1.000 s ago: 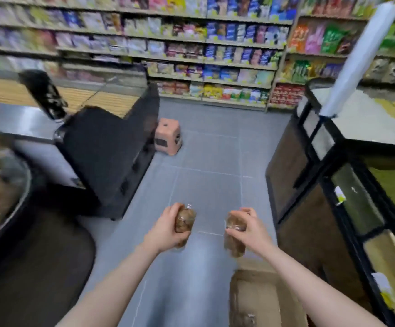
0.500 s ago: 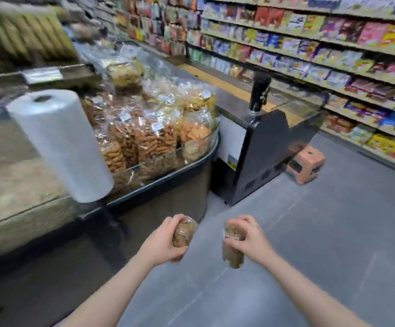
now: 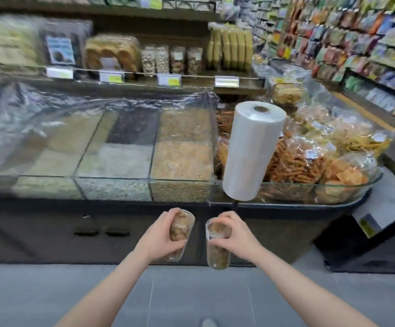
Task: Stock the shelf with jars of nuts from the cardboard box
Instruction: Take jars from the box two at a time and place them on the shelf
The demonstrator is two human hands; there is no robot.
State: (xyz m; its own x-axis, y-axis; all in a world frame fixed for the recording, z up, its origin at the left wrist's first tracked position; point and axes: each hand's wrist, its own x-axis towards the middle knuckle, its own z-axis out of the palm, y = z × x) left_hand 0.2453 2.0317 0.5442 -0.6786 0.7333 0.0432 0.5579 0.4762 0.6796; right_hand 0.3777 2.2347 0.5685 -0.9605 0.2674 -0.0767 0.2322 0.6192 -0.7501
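Turned to the shelf (image 3: 121,79), each hand (image 3: 161,234) (image 3: 236,237) still gripping a jar (image 3: 180,228) (image 3: 217,251).

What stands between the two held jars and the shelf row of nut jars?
Head view: the glass-topped bulk bins lie between the jars in the left hand and right hand and the shelf jars.
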